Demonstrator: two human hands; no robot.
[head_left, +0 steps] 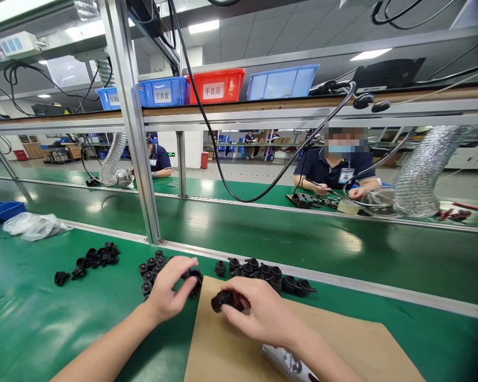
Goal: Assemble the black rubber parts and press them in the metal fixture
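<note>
My right hand [258,307] pinches a small round black plastic part [222,301] between thumb and fingers, above a brown cardboard sheet [215,345]. My left hand [171,289] hovers left of the sheet with thumb and index finger apart. Just beyond its fingertips lie some black parts [196,282], and I see nothing held in it. More round black parts [147,276] stand grouped to its left, partly hidden by the hand. Behind the sheet, several black parts with short spouts [258,269] sit close together. A shiny silver tool [289,363] lies on the cardboard, partly covered by my right forearm.
Loose black parts [95,257] lie farther left on the green mat [24,297]. A clear plastic bag [35,226] and a blue tray [3,210] are at the far left. A metal post [137,159] rises behind the mat. Across the line sits a co-worker [334,170].
</note>
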